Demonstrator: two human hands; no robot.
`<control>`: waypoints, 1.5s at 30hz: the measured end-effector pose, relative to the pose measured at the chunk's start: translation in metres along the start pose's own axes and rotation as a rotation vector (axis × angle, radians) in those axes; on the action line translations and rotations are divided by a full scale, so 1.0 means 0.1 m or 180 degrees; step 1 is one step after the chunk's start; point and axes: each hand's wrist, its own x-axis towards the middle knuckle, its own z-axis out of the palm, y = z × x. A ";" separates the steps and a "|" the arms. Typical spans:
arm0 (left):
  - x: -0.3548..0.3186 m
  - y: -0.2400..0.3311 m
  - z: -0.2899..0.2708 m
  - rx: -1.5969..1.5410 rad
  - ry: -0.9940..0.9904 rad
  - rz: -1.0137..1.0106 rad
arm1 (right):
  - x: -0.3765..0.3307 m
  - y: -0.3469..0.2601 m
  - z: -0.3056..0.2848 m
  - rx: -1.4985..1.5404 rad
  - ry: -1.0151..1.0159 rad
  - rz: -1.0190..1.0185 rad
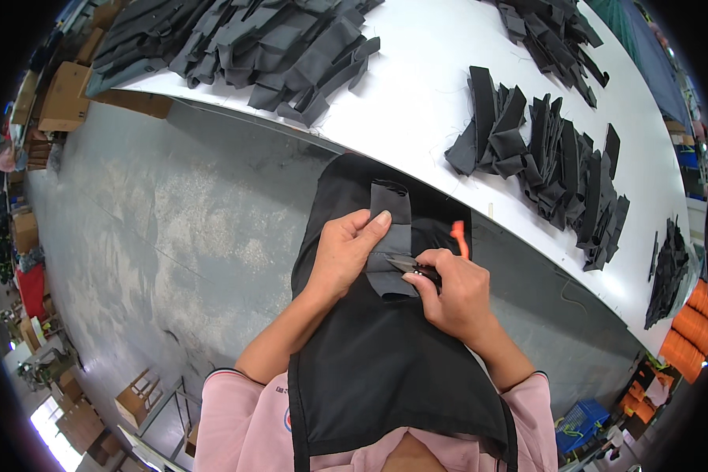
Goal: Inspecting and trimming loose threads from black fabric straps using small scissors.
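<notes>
My left hand (346, 248) pinches a dark grey folded fabric strip (391, 206), with the thumb on top and the other fingers mostly beneath it. The strip hangs above my black apron (370, 370). In my right hand (460, 291) is a pair of small scissors (402, 262), its metal blades pointing left across the lower part of the strip. Thumb and index finger close around its dark middle. An orange piece (459, 232) sticks up behind the right hand; whether it belongs to the scissors I cannot tell.
A white table (417, 94) curves across the front, its edge just beyond my hands. Dark fabric strips lie in heaps on it, at the left (283, 55) and at the right (558, 157). Cardboard boxes (63, 96) stand at far left. A blue crate (580, 423) sits at lower right.
</notes>
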 end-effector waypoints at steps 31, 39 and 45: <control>0.20 0.47 0.02 0.0257 -0.0375 0.0129 | 0.04 0.60 -0.04 0.1910 0.0634 0.1929; 1.40 1.98 -0.45 0.3115 -0.0559 0.3054 | 0.69 1.48 -0.70 0.0862 0.1974 0.1220; 1.80 1.60 -1.27 0.5734 0.1478 0.2760 | 1.32 1.88 -0.50 -0.0673 0.0442 0.2633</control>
